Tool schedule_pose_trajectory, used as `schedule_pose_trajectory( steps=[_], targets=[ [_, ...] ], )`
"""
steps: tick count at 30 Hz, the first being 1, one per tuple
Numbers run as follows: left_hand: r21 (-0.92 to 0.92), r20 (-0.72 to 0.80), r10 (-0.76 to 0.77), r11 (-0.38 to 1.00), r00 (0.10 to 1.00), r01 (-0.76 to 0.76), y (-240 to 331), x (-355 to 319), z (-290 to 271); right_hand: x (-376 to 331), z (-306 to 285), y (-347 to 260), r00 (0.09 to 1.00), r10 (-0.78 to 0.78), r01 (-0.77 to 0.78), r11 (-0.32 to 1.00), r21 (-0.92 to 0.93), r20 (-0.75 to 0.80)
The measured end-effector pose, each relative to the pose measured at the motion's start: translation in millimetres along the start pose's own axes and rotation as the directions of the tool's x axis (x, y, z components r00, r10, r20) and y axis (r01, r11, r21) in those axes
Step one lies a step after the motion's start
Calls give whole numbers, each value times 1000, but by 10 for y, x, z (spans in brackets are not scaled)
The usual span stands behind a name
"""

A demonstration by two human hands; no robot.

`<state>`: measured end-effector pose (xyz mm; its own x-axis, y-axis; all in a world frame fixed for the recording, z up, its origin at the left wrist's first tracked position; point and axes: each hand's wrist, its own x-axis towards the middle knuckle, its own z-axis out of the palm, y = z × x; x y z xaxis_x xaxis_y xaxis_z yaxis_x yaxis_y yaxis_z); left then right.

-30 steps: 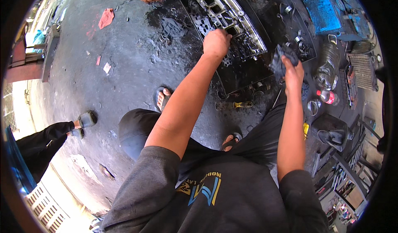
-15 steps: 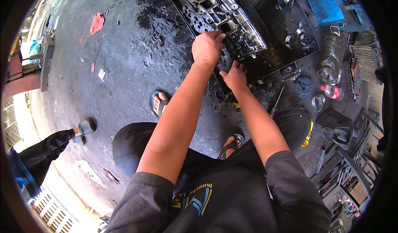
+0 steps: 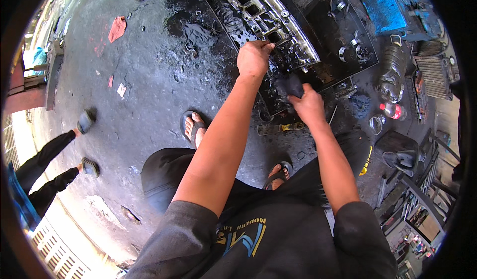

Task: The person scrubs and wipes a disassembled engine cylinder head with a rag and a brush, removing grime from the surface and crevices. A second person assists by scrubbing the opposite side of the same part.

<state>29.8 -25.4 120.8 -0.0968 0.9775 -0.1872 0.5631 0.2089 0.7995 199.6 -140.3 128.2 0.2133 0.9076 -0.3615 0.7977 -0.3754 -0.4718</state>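
A long metal cylinder head point(image 3: 293, 28) with square ports lies along the oily black tray point(image 3: 343, 73). My left hand point(image 3: 253, 59) is closed at its near side, with thumb and fingers pinched on the edge by a square port. Just below the near end, my right hand point(image 3: 310, 104) grips a dark, soft-looking rag point(image 3: 289, 85). The fingers of that hand are partly hidden by the rag. A screwdriver with a yellow handle point(image 3: 291, 127) lies on the floor below the right hand.
Metal rings point(image 3: 356, 41) sit on the tray's right side. Farther right are a large clear bottle point(image 3: 394, 75), a red-labelled bottle point(image 3: 392, 111) and a black container point(image 3: 400, 150). A crumpled dark cloth point(image 3: 198, 34) lies left of the tray. Another person's legs point(image 3: 47, 155) are at the far left.
My right hand has drawn back toward me and right, and now shows a dark rag in its grip. My left hand stays at the cylinder head. The other person's feet have moved apart.
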Motion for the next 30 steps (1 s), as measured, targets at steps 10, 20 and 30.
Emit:
schedule_pose_trajectory(
  steps=[10,20,30],
  targets=[
    [-164,87,-86,981,993,99,-70,69,-18,289,-183,-750,852,-469,298,799,-523,-231],
    [-193,101,-104,974,989,122,-75,42,-22,720,-158,-528,653,-755,636,505,-584,59],
    [-148,142,-94,982,985,115,-133,123,-31,515,-738,-463,787,-583,489,789,-372,-202]
  ],
)
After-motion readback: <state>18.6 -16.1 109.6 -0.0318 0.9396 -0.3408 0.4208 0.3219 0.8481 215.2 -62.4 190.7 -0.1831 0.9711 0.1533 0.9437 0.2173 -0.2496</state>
